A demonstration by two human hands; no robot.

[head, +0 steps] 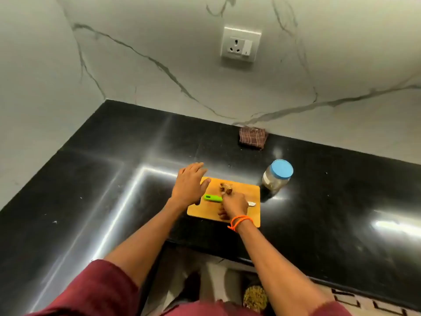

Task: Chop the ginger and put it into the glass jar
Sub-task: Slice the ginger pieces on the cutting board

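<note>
Green-handled knife point(213, 198) on orange board point(247, 192); blue-lidded jar point(276, 176); black counter point(114, 201); brown checked cloth point(252, 137); white grey-veined wall point(159, 53).

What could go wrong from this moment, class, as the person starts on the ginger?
1. The green-handled knife lies on the wooden chopping board partly under the right hand, which reaches for the brown ginger piece; fingers could brush the blade.
2. The glass jar with the blue lid is closed, so chopped ginger cannot go in yet.
</note>
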